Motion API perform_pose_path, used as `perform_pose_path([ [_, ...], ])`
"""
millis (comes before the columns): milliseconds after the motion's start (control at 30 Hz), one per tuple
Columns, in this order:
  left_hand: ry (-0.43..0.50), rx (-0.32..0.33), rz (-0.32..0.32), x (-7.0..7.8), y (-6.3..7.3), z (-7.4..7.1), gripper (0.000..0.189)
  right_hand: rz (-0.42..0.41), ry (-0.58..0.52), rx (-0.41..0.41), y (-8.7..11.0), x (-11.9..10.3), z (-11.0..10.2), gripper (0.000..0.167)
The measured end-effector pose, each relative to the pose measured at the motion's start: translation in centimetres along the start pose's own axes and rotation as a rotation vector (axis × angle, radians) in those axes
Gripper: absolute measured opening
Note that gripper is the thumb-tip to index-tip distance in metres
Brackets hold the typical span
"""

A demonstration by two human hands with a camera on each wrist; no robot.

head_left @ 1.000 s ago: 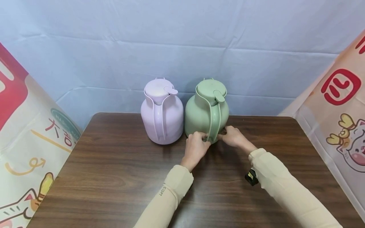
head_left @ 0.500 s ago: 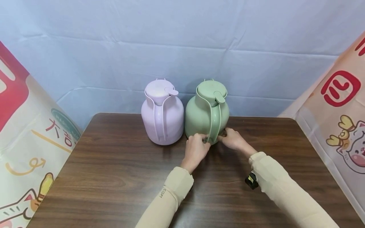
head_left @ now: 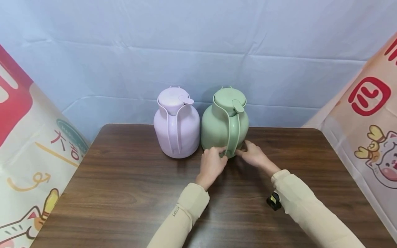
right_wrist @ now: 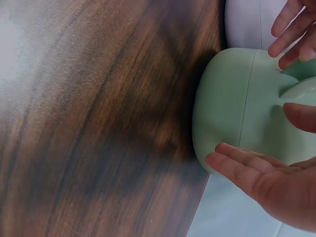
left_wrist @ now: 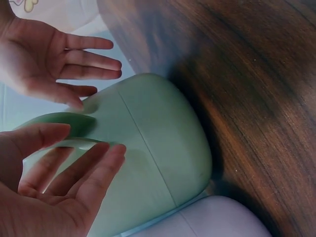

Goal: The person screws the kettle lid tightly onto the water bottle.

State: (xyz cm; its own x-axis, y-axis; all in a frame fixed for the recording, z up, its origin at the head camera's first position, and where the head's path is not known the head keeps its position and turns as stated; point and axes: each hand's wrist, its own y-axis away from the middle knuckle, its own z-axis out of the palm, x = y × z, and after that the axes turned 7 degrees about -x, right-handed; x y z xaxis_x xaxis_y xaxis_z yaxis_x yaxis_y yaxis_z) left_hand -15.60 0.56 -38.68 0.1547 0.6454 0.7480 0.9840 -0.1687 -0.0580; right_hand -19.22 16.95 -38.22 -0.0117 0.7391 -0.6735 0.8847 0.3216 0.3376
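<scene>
A green thermos jug (head_left: 214, 127) with a lidded top and a handle facing the person stands upright on the table. My left hand (head_left: 212, 166) is at the lower left of the jug's handle (head_left: 233, 134), thumb and fingers loosely bent. In the left wrist view this left hand (left_wrist: 64, 187) has its fingertips right by the jug's side. My right hand (head_left: 255, 155) is at the jug's lower right. Its fingers lie nearly straight along the jug's side in the right wrist view (right_wrist: 247, 168). A lilac thermos jug (head_left: 186, 131) stands close to the left.
The dark wooden table (head_left: 124, 193) reaches back to a pale cloth (head_left: 124, 69) hanging behind both jugs. Printed banners flank it, one at the left (head_left: 18, 144) and another at the right (head_left: 372, 137).
Both hands stay beside the lower part of the green jug, with only a very slight shift. The jugs keep their places.
</scene>
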Motion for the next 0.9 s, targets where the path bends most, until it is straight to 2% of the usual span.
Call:
perform_pose_path([
  [300,-0.007,-0.023,-0.013,-0.2,0.1,0.0,0.034,0.006,0.003,-0.005,0.2,0.7,0.2,0.07],
  [533,-0.028,-0.032,0.008,-0.6,0.4,0.1,0.035,0.034,-0.026,-0.007,0.6,1.0,0.5,0.07],
  [733,-0.057,-0.043,0.051,-1.0,0.9,0.2,0.039,0.022,-0.053,0.025,1.4,1.0,1.0,0.064],
  [900,-0.057,-0.061,0.067,-1.5,1.5,0.0,0.044,-0.022,-0.077,0.078,2.2,1.4,1.6,0.059],
])
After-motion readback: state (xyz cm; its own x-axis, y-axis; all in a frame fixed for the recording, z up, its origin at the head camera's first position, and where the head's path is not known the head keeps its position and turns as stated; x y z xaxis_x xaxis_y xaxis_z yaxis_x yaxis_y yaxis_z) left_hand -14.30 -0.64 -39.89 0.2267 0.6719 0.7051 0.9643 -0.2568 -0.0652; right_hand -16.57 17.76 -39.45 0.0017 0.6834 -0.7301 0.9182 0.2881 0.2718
